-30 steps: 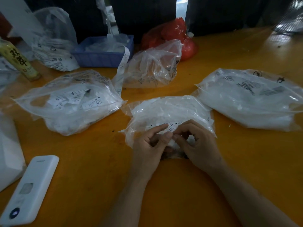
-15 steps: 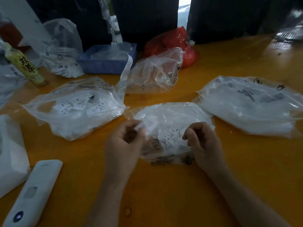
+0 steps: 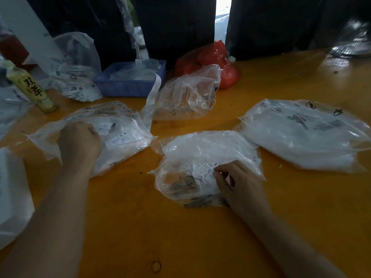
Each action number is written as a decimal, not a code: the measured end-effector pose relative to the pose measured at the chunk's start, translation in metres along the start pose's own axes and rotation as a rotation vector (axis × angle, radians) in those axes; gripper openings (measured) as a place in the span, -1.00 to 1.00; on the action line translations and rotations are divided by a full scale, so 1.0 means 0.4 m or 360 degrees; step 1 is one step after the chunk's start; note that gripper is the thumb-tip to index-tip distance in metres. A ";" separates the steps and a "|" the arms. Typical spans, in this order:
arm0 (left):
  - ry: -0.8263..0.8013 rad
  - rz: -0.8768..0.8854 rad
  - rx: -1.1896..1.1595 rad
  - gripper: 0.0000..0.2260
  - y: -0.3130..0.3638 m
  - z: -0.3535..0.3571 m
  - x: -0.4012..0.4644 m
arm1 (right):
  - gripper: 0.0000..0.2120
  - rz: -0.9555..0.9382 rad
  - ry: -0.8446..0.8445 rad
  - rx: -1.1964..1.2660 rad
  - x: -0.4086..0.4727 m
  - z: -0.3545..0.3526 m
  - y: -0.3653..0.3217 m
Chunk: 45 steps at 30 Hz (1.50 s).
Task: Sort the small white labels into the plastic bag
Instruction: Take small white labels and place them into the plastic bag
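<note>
A clear plastic bag (image 3: 204,151) full of small white labels lies in the middle of the orange table. My right hand (image 3: 239,185) rests on its near right side, fingers curled on a printed label (image 3: 204,173). A second clear bag (image 3: 124,129) holding white labels lies to the left. My left hand (image 3: 79,143) is closed in a fist at that bag's opening; whether it holds a label is hidden. A third, fuller bag (image 3: 305,135) lies at the right.
A crumpled clear bag (image 3: 186,93) and a hanging label strip (image 3: 152,97) sit behind the middle bag. A blue tray (image 3: 130,83), red bag (image 3: 212,59), green bottle (image 3: 32,89) and more bags stand at the back left. A white bag (image 3: 12,197) lies at the left edge.
My left hand has moved left from the middle bag, where it held a white label, to the mouth of the left bag. My right hand stayed on the middle bag.
</note>
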<state>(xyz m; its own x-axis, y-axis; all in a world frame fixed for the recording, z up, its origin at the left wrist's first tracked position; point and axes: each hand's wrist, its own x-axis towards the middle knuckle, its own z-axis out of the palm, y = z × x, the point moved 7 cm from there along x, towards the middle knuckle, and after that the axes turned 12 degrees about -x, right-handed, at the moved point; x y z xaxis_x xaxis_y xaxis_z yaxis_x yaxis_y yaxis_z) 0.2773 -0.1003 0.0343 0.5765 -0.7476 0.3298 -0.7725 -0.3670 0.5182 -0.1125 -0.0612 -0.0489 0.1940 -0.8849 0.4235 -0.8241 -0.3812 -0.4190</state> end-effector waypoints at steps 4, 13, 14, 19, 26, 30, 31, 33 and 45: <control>0.0199 0.0347 -0.0072 -0.77 0.086 -0.014 -0.120 | -0.56 0.0011 -0.0271 -0.0295 -0.008 0.046 -0.005; -0.0233 0.0826 -0.1227 -0.79 0.324 0.135 -0.499 | -0.92 -0.0098 0.0064 -0.0089 -0.004 -0.006 -0.026; -0.0340 0.0762 -0.1263 -0.74 0.328 0.158 -0.507 | -0.94 -0.0111 0.0122 -0.0004 -0.005 -0.018 -0.026; -0.0689 0.0488 -0.1490 -0.83 0.301 0.234 -0.523 | -0.89 -0.0197 0.0234 0.0137 -0.001 -0.050 -0.037; -0.0535 -0.0143 -0.1819 -0.93 0.225 0.255 -0.516 | -0.80 0.0625 0.0485 -0.0547 0.137 -0.273 0.221; -0.0630 -0.0130 -0.1845 -0.80 0.231 0.260 -0.523 | -0.68 0.0899 -0.0167 -0.0865 0.188 -0.259 0.357; -0.0638 -0.0128 -0.1848 -0.78 0.231 0.262 -0.521 | -0.72 0.0861 -0.0195 -0.0813 0.193 -0.249 0.362; -0.0646 -0.0138 -0.1868 -0.76 0.229 0.263 -0.520 | -0.75 0.0820 -0.0166 -0.0757 0.193 -0.238 0.368; -0.0788 -0.0161 -0.1745 -0.71 0.242 0.271 -0.533 | -0.80 0.0858 -0.0092 -0.0742 0.185 -0.251 0.388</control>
<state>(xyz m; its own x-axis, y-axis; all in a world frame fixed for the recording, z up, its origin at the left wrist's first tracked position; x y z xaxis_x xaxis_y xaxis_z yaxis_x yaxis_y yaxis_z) 0.0509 -0.0362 -0.0714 0.2715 -0.9618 0.0350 0.0452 0.0491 0.9978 -0.2793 -0.1590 -0.0017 -0.2873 -0.9356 0.2051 -0.9523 0.2561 -0.1657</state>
